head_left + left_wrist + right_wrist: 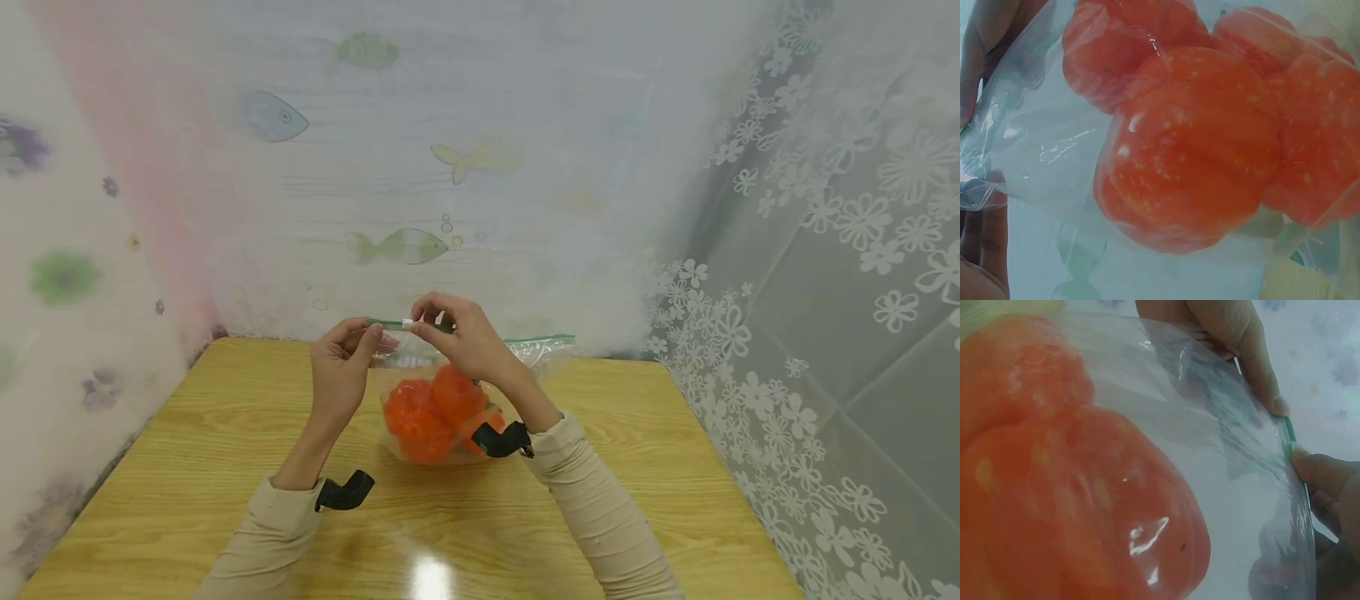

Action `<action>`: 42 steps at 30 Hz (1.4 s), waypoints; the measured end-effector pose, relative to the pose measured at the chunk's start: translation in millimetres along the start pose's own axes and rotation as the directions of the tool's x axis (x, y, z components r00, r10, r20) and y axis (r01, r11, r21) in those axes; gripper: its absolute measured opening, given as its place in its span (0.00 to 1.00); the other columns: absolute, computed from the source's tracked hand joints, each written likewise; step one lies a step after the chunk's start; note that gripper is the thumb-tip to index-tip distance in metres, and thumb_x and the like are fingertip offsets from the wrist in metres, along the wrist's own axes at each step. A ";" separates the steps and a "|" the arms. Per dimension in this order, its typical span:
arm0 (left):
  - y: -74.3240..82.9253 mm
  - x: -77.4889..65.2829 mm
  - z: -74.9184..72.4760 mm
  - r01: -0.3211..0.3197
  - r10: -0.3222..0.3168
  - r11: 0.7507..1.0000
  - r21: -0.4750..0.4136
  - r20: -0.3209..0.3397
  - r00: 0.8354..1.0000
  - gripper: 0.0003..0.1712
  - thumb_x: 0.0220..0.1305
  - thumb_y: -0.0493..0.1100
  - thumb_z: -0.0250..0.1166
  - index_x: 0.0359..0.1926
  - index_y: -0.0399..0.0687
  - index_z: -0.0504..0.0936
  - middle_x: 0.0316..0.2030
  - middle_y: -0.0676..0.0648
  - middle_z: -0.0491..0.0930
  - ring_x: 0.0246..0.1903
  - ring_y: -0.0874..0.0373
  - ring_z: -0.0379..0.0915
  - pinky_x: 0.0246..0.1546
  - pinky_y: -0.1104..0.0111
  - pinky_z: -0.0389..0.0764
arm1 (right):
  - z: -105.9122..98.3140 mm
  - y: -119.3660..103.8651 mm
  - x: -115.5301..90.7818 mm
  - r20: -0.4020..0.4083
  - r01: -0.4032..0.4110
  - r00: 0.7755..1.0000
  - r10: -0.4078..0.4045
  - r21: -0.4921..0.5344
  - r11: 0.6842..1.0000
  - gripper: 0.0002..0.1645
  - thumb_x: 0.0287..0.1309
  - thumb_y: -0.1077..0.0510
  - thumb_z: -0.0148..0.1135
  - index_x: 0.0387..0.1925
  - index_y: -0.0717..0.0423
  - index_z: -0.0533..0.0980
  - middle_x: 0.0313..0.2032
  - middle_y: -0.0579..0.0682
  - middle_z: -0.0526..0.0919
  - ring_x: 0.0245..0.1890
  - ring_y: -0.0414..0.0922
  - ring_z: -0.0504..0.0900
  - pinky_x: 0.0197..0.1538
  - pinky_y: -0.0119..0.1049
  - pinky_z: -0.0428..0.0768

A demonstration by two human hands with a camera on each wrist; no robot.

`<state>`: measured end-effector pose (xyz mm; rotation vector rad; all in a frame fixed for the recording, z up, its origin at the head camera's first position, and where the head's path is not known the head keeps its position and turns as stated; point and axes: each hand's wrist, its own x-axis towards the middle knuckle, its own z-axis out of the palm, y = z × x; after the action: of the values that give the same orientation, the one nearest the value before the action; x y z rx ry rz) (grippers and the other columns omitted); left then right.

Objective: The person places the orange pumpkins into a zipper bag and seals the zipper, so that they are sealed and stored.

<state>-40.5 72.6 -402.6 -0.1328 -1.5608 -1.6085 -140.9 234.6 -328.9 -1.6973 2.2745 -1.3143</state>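
A clear zip bag (551,354) with a green closure strip (386,323) stands on the table, several orange-red lobed fruits (423,421) like large tomatoes inside. My left hand (341,358) pinches the left end of the strip between thumb and fingers. Just right of it, my right hand (465,337) pinches the strip beside a small white piece (407,323). In the right wrist view the left thumb and right thumb lie close together along the green edge. The left wrist view shows speckled fruits (1185,150) pressing against the film.
The wooden table (615,483) reaches to a back wall (525,100) with painted fish. A flower-patterned curtain (862,208) hangs along the right side, and a patterned sheet (75,333) along the left. Black wrist-worn pieces (347,492) stick out under the sleeves.
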 end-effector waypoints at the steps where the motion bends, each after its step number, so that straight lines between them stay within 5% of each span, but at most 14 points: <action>1: -0.2 0.1 -0.1 0.002 -0.002 1.000 0.010 -0.002 1.000 0.10 0.73 0.31 0.61 0.43 0.22 0.80 0.28 0.57 0.88 0.27 0.67 0.85 0.28 0.75 0.86 | -0.4 0.1 -0.1 0.000 0.002 1.000 -0.002 -0.007 1.000 0.04 0.73 0.56 0.61 0.42 0.53 0.78 0.32 0.47 0.77 0.27 0.44 0.72 0.32 0.30 0.72; 19: -2.9 0.0 -1.6 0.011 -0.009 1.000 0.029 -0.062 0.998 0.11 0.73 0.33 0.61 0.44 0.23 0.82 0.27 0.58 0.87 0.26 0.67 0.84 0.27 0.75 0.86 | -8.2 4.6 -5.8 -0.019 -0.014 1.000 0.013 -0.051 0.999 0.04 0.71 0.57 0.63 0.40 0.53 0.78 0.32 0.48 0.78 0.26 0.46 0.72 0.31 0.31 0.72; 34: -10.0 6.6 -3.2 -0.050 0.049 0.999 -0.014 -0.046 0.998 0.11 0.73 0.31 0.61 0.43 0.20 0.81 0.26 0.55 0.86 0.25 0.66 0.84 0.30 0.73 0.87 | -27.1 5.6 -19.7 -0.024 -0.088 0.996 0.087 -0.087 0.992 0.04 0.72 0.57 0.61 0.41 0.53 0.79 0.36 0.48 0.79 0.31 0.45 0.75 0.35 0.35 0.74; 42: -13.2 11.7 -6.7 -0.063 0.066 0.996 0.055 -0.069 0.995 0.09 0.72 0.31 0.62 0.43 0.24 0.84 0.27 0.58 0.86 0.25 0.68 0.83 0.30 0.77 0.85 | -38.5 17.3 -21.3 -0.026 -0.109 0.994 0.107 -0.096 0.989 0.04 0.72 0.56 0.61 0.41 0.51 0.79 0.35 0.47 0.79 0.29 0.46 0.74 0.33 0.36 0.73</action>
<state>-52.8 59.0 -406.8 -0.0954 -1.5283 -1.5044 -163.6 275.7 -324.2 -1.5686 2.4417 -1.2256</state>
